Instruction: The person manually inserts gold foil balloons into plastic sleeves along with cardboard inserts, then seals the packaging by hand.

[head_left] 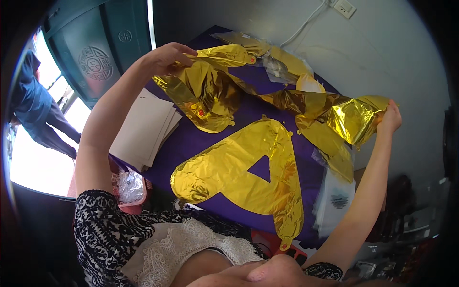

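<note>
My left hand (171, 58) is closed on one end of a flat gold foil balloon (308, 102), at the far left of the purple-covered table (167, 148). At the right, my right hand (391, 118) grips the other end. The foil sags and twists between my hands, creased and shiny. Nearer to me, a deflated gold foil balloon shaped like a letter A (239, 160) lies flat, with a triangular hole in it. Some foil under my left hand overlaps, and I cannot tell whether it is all one balloon.
Cardboard sheets (143, 126) are stacked at the table's left edge, above a pink basket (131, 206) holding clear plastic. Clear bags with gold foil (287, 67) lie at the back; white printed bags (334, 203) at the right. A person (40, 103) stands outside the doorway.
</note>
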{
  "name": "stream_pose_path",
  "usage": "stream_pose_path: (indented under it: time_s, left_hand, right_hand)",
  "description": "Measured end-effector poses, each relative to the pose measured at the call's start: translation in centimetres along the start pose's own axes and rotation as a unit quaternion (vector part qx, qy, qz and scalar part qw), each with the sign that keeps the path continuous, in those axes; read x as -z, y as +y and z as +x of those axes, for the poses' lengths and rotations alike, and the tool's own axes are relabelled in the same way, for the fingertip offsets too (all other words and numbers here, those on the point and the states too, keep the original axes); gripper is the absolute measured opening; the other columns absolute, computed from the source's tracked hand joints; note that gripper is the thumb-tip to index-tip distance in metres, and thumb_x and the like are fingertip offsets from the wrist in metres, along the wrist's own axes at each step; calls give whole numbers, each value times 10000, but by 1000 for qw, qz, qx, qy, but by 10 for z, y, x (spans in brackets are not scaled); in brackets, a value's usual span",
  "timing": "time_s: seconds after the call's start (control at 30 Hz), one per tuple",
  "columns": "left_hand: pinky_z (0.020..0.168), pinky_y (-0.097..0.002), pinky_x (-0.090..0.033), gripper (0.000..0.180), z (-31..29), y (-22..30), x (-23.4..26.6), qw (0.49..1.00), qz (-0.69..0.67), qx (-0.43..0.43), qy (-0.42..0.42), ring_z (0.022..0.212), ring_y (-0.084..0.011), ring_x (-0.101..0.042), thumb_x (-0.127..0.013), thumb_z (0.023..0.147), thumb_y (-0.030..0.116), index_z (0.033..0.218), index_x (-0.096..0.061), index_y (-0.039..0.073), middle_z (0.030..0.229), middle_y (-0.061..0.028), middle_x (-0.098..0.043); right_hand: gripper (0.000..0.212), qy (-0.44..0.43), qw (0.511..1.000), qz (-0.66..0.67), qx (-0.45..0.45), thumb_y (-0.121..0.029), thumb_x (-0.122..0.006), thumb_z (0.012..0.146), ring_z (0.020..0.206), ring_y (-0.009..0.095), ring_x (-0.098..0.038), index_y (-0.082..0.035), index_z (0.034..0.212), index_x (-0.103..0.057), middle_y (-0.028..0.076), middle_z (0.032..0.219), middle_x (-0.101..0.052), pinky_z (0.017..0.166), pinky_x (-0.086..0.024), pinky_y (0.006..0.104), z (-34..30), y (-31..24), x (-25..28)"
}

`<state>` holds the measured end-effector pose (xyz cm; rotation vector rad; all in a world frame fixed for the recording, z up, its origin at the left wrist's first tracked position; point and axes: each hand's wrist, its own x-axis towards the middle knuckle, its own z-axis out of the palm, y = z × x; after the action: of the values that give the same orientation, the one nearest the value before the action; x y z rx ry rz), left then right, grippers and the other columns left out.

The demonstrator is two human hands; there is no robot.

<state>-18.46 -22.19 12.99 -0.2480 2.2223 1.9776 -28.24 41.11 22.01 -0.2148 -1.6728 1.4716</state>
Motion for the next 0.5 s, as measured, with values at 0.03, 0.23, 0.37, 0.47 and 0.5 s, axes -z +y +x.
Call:
stream_pose_path:
  time_s: [0.03, 0.23, 0.37, 0.47, 0.5]
  left_hand:
    - [641, -205, -603, 467, 1, -5, 12, 1000, 1, 1, 6, 832, -161, -666, -654, 866, -35, 1324, -563, -52, 1067, -176, -642]
    - [821, -314, -633, 323, -14, 2, 35, 995, -62, -75, 32, 966, -199, -700, -548, 926, 2, 1243, -592, -46, 1153, -175, -652]
    - [850, -315, -623, 273, -1, 11, 55, 994, 23, -86, 58, 930, -183, -715, -512, 945, 45, 1165, -655, -29, 1083, -151, -686]
    - [855, -318, -617, 262, 0, 32, 68, 989, 40, -134, 53, 925, -187, -720, -534, 939, 58, 1141, -674, -32, 1073, -145, -699]
    - [874, -320, -610, 268, -3, 41, 69, 983, 68, -166, 38, 940, -196, -720, -548, 934, 67, 1150, -672, -33, 1082, -144, -700]
  right_hand:
    - [310, -4, 1000, 4, -2, 5, -506, 957, 978, 236, -677, 53, 1226, -652, 147, 1173, -660, 797, -585, 339, -2, -4, -4]
    - [274, -19, 1000, -5, 9, -21, -562, 958, 983, 232, -679, 48, 1202, -667, 148, 1161, -678, 820, -573, 333, -9, -14, -19]
    - [287, -45, 999, -10, -3, -51, -561, 964, 990, 232, -676, 68, 1205, -660, 145, 1168, -676, 845, -563, 341, -6, -12, -25]
    - [304, -55, 998, -3, -14, -62, -565, 962, 991, 231, -674, 84, 1215, -649, 147, 1165, -676, 843, -558, 338, -5, -11, -26]
    - [308, -57, 998, 2, -19, -62, -572, 960, 1005, 232, -672, 87, 1219, -647, 154, 1174, -676, 848, -555, 336, 0, -9, -20]
